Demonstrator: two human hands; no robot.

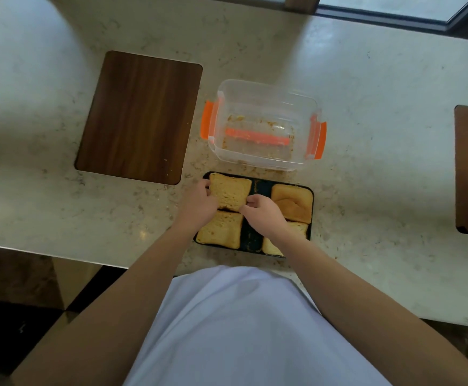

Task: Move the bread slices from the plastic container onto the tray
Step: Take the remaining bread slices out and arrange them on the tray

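Bread slice (230,191) at far-left of tray (312,200), pinched at both edges: left hand (199,203), right hand (263,211) closed on it. Plastic container (264,125) holds only crumbs. Placement step, apparently last; next: release, withdraw.

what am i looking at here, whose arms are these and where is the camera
There is no machine: a person wears a camera on the head, looking down at their own arms. On the pale counter sits a dark tray with four bread slices. The left hand and right hand pinch opposite edges of the far-left slice, setting it in place. Behind the tray is the clear plastic container with orange clips, now holding only crumbs. A wooden board lies to the left, another at the right edge.
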